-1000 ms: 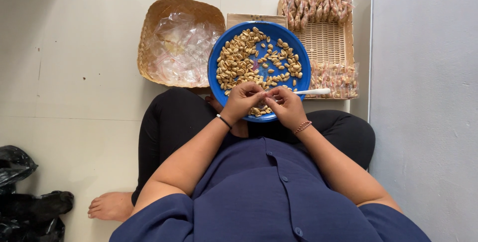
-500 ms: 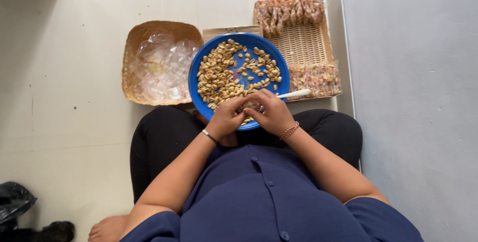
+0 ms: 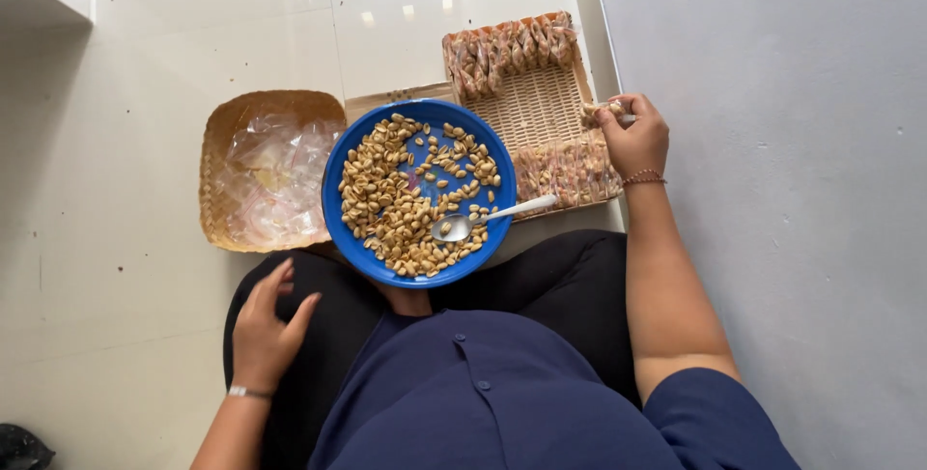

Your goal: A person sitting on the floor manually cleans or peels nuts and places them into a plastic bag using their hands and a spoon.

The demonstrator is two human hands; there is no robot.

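Woven tray [image 3: 536,108] is receiving a small peanut packet [image 3: 603,109]
Right hand [image 3: 635,137] is pinching it at the tray's right edge; left hand [image 3: 266,325] is resting open on the knee.

Dark blue shirt with short sleeves and small buttons, black trousers; thin band on each wrist, bare arms

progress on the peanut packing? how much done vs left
Done: two rows of filled packets line the rectangular woven tray. In hand: the right hand holds one more packet at the tray's edge; the left hand rests on the knee. Left: the blue plate is well covered with peanuts, and empty wrappers fill the round basket.
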